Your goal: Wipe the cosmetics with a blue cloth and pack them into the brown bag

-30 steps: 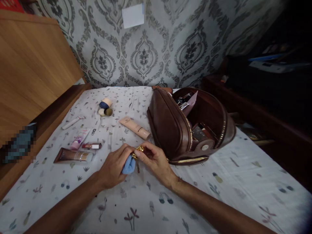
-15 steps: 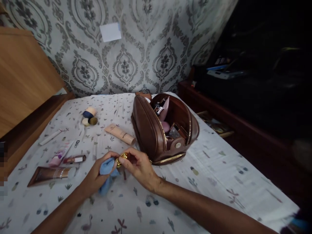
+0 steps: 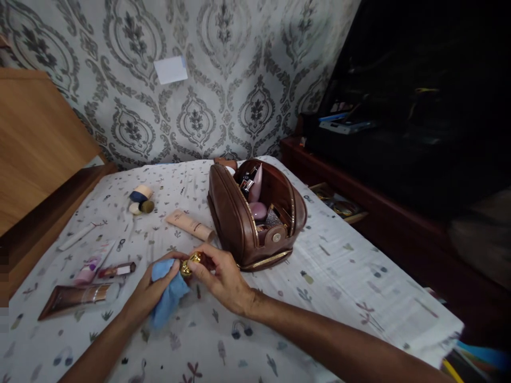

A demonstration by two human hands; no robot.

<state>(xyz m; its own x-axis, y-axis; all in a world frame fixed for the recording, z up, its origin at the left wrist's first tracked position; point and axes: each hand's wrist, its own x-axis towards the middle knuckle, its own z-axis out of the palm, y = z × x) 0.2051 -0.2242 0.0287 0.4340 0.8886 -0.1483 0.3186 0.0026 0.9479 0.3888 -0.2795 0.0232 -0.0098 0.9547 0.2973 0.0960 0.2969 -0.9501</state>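
My right hand (image 3: 223, 276) pinches a small gold cosmetic item (image 3: 189, 264) just above the bed sheet (image 3: 343, 276). My left hand (image 3: 149, 290) holds a blue cloth (image 3: 167, 292) pressed against that gold item; the cloth hangs down below the fingers. Both hands are closed and meet in front of an open brown leather cosmetic bag (image 3: 235, 218), which lies a short way behind and to the right. Inside the bag I see a pink item and several small cosmetics.
On the sheet to the left lie a brown tube (image 3: 75, 295), a pink tube (image 3: 93, 260), a small dark bottle (image 3: 117, 270), a white stick (image 3: 75, 236), a peach tube (image 3: 190, 225) and sponges (image 3: 140, 199). A wooden headboard (image 3: 35, 154) stands left; a dark wooden shelf (image 3: 359, 197) stands right.
The view has swung to the right and back, so the bag and hands sit further left. More of the blue cloth now hangs loose below my left hand.
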